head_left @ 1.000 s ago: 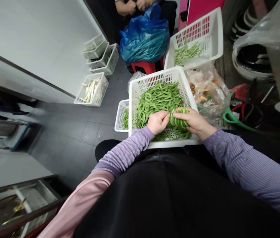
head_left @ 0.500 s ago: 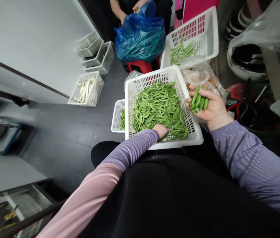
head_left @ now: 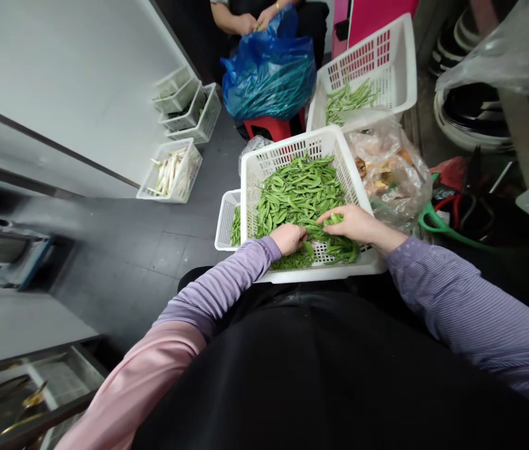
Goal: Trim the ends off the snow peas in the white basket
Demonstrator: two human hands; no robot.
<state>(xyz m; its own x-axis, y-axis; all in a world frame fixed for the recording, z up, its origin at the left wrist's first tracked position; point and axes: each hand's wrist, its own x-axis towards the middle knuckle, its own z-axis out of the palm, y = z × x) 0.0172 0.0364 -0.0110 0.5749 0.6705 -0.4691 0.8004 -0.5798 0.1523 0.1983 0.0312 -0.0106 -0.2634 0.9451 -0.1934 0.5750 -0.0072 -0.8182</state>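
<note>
Flat green snow peas (head_left: 295, 187) fill much of a white slotted plastic basket (head_left: 356, 164) in front of me. My left hand (head_left: 289, 239) is over the near side of the pile, fingers closed on a snow pea whose end sticks out beneath them. Just to its right, my right hand (head_left: 349, 224) is turned palm down over the peas and curls round several snow peas, partly hidden by the fingers. Thin green trimmings (head_left: 292, 260) lie by the basket's near wall, under my left hand.
A smaller white basket (head_left: 225, 219) stands left. Beyond, a blue bag (head_left: 269, 81) rests on a red stool (head_left: 271, 128), with a co-worker's hands (head_left: 257, 22) behind it. Another basket (head_left: 405, 75) holds green beans. A clear bag (head_left: 400, 172) and green-handled scissors (head_left: 433, 219) are at right.
My right hand has come left from beyond the basket's right rim to above the peas, turning palm down. My left hand has risen slightly out of the pile and shifted left.
</note>
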